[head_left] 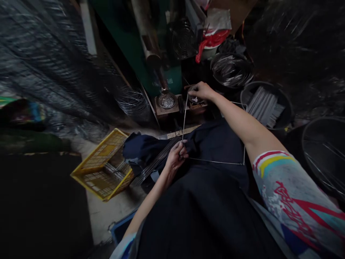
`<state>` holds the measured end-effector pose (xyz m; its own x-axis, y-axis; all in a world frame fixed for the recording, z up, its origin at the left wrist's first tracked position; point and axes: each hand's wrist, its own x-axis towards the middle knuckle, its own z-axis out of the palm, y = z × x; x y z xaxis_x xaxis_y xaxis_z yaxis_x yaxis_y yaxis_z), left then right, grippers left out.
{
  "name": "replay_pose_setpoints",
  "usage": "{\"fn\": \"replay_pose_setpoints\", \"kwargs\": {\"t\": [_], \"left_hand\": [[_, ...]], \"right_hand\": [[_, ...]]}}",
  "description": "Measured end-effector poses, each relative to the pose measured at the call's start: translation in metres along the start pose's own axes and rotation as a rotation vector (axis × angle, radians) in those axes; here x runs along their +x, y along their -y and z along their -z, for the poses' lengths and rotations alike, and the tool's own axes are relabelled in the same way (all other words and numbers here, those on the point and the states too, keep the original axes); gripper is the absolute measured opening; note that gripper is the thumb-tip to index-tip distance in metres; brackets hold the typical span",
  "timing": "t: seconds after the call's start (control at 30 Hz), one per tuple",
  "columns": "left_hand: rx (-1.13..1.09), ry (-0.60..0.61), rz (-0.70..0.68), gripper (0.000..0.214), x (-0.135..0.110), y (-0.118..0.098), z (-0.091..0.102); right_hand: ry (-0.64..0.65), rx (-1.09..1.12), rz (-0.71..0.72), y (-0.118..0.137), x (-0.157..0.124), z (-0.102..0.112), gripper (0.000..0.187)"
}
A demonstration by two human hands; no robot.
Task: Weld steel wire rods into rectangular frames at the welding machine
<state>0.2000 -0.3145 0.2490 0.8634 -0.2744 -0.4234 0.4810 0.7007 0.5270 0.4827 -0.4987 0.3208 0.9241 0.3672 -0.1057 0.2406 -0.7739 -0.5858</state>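
Barely visible: thin wire frame [215, 161].

crate [102, 163] left of wire frame [215, 161]

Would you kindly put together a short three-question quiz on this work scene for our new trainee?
1. True or false: the left hand grips a corner of the thin wire frame lying over the lap.
2. What colour is the crate on the floor? A red, B yellow, C white.
3. Which hand reaches forward to the small box beside the dish of metal bits?

Key: 1 true. 2 B. 3 the right hand.
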Motion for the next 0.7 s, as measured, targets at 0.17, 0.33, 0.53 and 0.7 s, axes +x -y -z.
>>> {"fn": "replay_pose_setpoints", "kwargs": {"t": [0.17, 0.33, 0.53, 0.7], "left_hand": [[-0.035, -0.030, 0.015, 0.028, -0.008, 0.004, -0.009], [-0.050, -0.130, 0.030, 0.039, -0.021, 0.007, -0.020], [-0.006, -0.224, 0.022, 0.039, -0.027, 0.007, 0.003], [0.003, -0.241, -0.041, 0.040, -0.027, 0.016, 0.011]], "right_hand": [[-0.055, -0.105, 0.024, -0.012, -0.017, 0.009, 0.039], [-0.132, -0.327, 0.009, -0.017, -0.024, -0.021, 0.049], [-0.053, -0.285, -0.015, -0.032, -0.012, -0.016, 0.052], [-0.273, -0.130, -0.251, -0.110, -0.068, 0.056, 0.039]]}}
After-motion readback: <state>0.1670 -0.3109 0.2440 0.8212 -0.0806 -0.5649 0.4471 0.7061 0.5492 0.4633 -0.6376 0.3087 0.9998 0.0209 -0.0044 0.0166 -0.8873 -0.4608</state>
